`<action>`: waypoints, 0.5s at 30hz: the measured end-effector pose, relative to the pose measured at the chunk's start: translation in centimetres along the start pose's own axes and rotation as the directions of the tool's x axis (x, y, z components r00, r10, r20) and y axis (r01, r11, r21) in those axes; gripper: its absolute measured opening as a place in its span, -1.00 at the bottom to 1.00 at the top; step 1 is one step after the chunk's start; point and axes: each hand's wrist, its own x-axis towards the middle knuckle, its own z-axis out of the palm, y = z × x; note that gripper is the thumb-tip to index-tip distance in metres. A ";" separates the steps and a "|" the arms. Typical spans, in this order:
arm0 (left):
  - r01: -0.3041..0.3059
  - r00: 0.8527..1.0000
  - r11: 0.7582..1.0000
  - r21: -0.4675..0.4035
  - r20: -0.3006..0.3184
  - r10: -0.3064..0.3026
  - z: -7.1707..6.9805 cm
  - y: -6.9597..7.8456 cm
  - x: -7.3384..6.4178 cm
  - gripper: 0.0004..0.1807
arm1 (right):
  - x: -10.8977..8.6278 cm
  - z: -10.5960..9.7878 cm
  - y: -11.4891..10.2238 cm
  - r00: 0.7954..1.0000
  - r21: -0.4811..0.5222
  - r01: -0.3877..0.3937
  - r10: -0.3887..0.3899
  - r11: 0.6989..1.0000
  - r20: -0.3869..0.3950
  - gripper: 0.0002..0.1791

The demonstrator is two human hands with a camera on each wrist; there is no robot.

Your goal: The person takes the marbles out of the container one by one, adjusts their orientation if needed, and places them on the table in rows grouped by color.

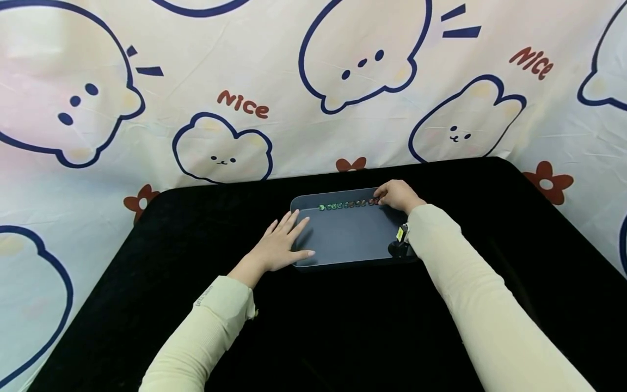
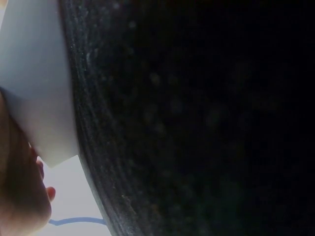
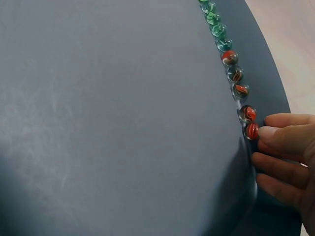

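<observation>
Left grip (image 1: 276,246) splayed at tray (image 1: 343,239), left side; right grip (image 1: 399,196) half-closed at red marble (image 3: 251,131), tray's far-right; we can't confirm pinch.

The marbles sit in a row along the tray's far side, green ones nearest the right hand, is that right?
Not quite: red marbles are nearest the right hand, as the right wrist view shows. The rest is right.

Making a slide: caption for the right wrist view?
Right fingers at the red end marble of a row along a tray wall.
</observation>
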 end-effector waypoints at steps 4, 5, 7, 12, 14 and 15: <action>-0.003 1.000 1.000 0.006 0.001 0.003 0.0 0.0 0.1 -0.08 | 0.1 0.0 0.0 1.000 -0.032 -0.012 0.012 0.999 0.002 -0.76; -0.007 1.000 1.000 0.005 0.000 0.007 -0.1 0.0 0.1 -0.08 | 0.1 0.0 0.0 1.000 -0.039 -0.012 0.012 0.999 0.001 -0.76; -0.007 1.000 1.000 0.006 -0.001 0.007 -0.1 -0.1 0.1 -0.08 | 0.1 0.0 0.0 1.000 -0.044 -0.012 0.012 0.999 -0.002 -0.77; -0.008 1.000 1.000 0.007 -0.005 0.008 -0.1 -0.1 0.0 -0.09 | 0.2 0.1 -0.3 1.000 -0.068 -0.015 0.015 0.998 -0.002 -0.78; -0.007 1.000 1.000 0.004 -0.004 0.007 -0.1 -0.2 0.0 -0.09 | 0.2 0.2 -0.3 1.000 -0.073 -0.019 0.020 0.997 0.003 -0.78; -0.007 1.000 1.000 0.003 -0.004 0.007 -0.1 -0.2 -0.1 -0.09 | 0.3 0.2 -0.3 1.000 -0.073 -0.023 0.023 0.997 0.005 -0.79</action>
